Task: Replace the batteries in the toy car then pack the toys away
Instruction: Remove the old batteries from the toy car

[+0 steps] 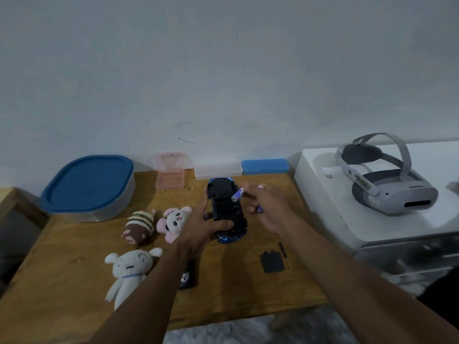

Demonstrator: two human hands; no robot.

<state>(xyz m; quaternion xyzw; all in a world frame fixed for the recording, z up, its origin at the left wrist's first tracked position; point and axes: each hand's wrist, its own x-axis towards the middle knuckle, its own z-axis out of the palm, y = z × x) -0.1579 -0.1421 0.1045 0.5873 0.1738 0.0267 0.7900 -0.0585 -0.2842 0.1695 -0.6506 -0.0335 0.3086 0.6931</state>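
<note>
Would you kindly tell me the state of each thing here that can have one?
toy car: upside down, battery bay uncovered, gripped by left hand
battery: out of the car, held in right hand
battery cover: off, flat on the table
screwdriver: lying beside the cover
blue-lidded tub: lid on
pink case: open, lid raised

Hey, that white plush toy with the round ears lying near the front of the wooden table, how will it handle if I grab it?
The white plush toy probably goes floppy: its thin limbs lie splayed. It looks soft and stuffed, so likely light and squashable. Lying flat on the wooden table, it shouldn't roll.
</note>
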